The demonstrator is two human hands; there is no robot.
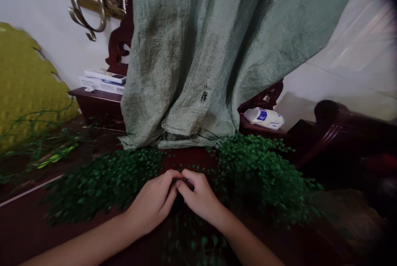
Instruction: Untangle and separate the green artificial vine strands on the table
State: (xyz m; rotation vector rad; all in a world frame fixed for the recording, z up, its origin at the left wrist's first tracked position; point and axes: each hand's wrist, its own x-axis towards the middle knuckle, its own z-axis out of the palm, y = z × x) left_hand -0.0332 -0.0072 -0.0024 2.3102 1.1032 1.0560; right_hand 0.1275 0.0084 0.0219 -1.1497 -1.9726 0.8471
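Note:
My left hand (153,202) and my right hand (198,195) meet at the middle of a dark red table (25,228), fingertips pinched together on a small green sprig that is mostly hidden between them. A flat heap of small-leaved green plant strands (102,183) lies to the left of my hands. A taller heap of the same greenery (263,171) lies to the right. More strands (198,241) trail under my wrists toward me.
A large green woven sack (217,51) hangs down at the back, its hem on the table. Yellow fabric (25,80) is at far left, boxes (104,80) on a dark cabinet, a white tissue pack (263,118) behind right, a dark wooden chair arm (335,121) at right.

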